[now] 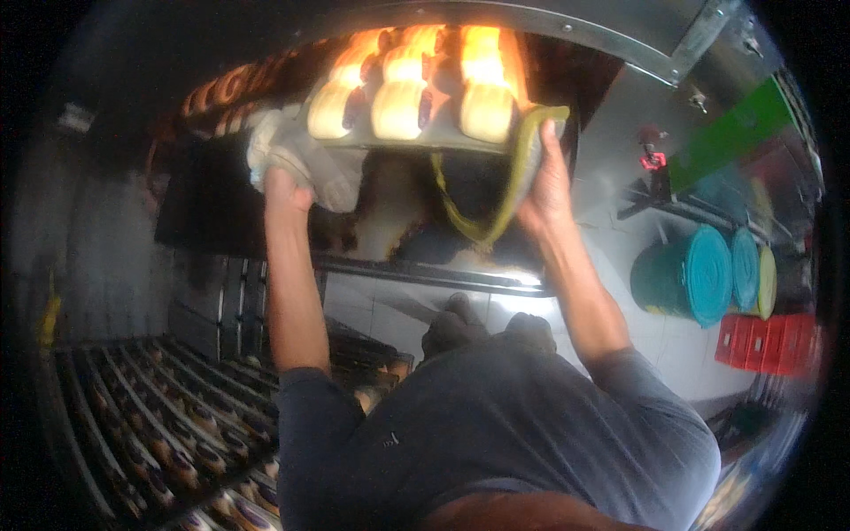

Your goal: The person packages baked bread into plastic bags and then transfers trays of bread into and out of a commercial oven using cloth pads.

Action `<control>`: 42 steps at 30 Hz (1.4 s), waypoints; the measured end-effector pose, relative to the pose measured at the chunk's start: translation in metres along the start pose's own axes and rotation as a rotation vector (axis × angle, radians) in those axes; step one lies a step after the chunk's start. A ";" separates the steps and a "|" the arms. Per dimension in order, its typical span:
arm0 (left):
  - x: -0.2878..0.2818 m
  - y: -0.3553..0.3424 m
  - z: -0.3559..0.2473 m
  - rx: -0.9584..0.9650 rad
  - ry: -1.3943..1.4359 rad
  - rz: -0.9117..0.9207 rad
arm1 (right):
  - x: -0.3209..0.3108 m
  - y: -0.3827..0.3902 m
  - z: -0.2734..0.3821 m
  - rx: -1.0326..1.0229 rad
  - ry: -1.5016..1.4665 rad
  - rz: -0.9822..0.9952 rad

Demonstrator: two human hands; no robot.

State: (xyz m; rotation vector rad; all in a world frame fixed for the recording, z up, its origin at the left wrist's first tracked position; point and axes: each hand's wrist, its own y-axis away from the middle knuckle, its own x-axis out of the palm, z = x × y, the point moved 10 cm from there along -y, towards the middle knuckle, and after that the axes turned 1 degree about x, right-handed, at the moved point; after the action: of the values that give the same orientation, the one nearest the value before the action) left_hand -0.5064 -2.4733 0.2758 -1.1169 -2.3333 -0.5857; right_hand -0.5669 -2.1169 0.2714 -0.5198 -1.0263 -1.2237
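A metal tray (438,142) bearing several pale pastries with dark fillings (398,113) is at the lit oven opening (567,55). My left hand (285,181) is closed on a greyish cloth (335,175) at the tray's left end. A green-edged pad (513,195) lies between the tray's right end and my right hand (549,186), whose fingers are closed on it, thumb up. More pastries (208,99) glow farther left inside the oven. Below the tray is a dark, stained metal ledge (381,230).
Racked trays of baked pastries (177,416) stand at lower left. On the right are a green panel (722,133), blue buckets (682,274), a yellow one (766,283) and red crates (761,343). My feet (452,323) show on the tiled floor (372,292) below the ledge.
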 end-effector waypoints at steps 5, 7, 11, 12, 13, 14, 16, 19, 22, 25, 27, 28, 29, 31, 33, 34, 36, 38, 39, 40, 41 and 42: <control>-0.055 0.075 -0.002 0.140 0.034 0.006 | -0.018 0.046 0.003 0.157 0.234 0.056; -0.068 0.129 0.007 0.205 0.128 -0.011 | -0.033 0.069 0.012 0.155 0.295 0.091; -0.059 0.297 0.030 0.352 0.006 -0.220 | -0.070 0.135 0.037 0.236 0.383 0.166; -0.056 0.332 0.041 0.380 0.042 -0.152 | -0.086 0.147 0.045 0.280 0.402 0.191; -0.059 0.367 0.054 0.403 0.071 -0.086 | -0.105 0.158 0.055 0.336 0.420 0.218; -0.058 0.405 0.064 0.442 0.087 -0.022 | -0.102 0.185 0.067 0.367 0.439 0.215; -0.046 0.485 0.080 0.540 0.285 0.056 | -0.130 0.207 0.097 0.370 0.504 0.211; -0.031 0.607 0.103 0.741 0.351 -0.061 | -0.147 0.234 0.171 0.063 0.862 0.295; -0.050 0.724 0.140 0.896 0.305 -0.407 | -0.132 0.270 0.208 -0.081 0.818 0.356; -0.053 0.827 0.201 0.969 0.358 -0.663 | -0.108 0.288 0.198 -0.037 0.802 0.483; -0.033 0.870 0.248 0.994 0.384 -0.800 | -0.105 0.292 0.178 0.070 0.788 0.583; -0.023 0.901 0.259 1.009 0.379 -0.855 | -0.099 0.309 0.163 0.134 0.767 0.644; -0.016 0.931 0.268 1.031 0.389 -0.902 | -0.090 0.331 0.147 0.205 0.744 0.713; -0.006 0.978 0.286 1.074 0.421 -0.994 | -0.068 0.373 0.117 0.347 0.707 0.847; 0.024 1.017 0.288 1.203 0.420 -1.119 | -0.020 0.411 0.077 0.533 0.667 1.026; 0.033 1.033 0.292 1.250 0.427 -1.172 | -0.004 0.433 0.053 0.623 0.647 1.101; 0.043 1.090 0.294 1.311 0.412 -1.226 | 0.004 0.500 0.027 0.752 0.603 1.195; 0.037 1.153 0.293 1.370 0.391 -1.258 | 0.010 0.579 -0.005 0.880 0.565 1.286; 0.016 1.180 0.271 1.391 0.388 -1.221 | 0.026 0.630 -0.017 0.874 0.576 1.321; 0.014 1.213 0.269 1.441 0.371 -1.269 | 0.033 0.692 -0.047 0.972 0.547 1.402; 0.011 1.238 0.282 1.479 0.380 -1.331 | 0.037 0.768 -0.031 1.109 0.687 1.392; 0.004 1.254 0.284 1.510 0.385 -1.357 | 0.041 0.810 -0.043 1.187 0.643 1.425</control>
State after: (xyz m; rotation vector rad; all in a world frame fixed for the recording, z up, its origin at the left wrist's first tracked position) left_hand 0.4282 -1.5905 0.2642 1.1618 -1.9345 0.5676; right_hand 0.2053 -1.9248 0.4362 0.1646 -0.4179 0.5461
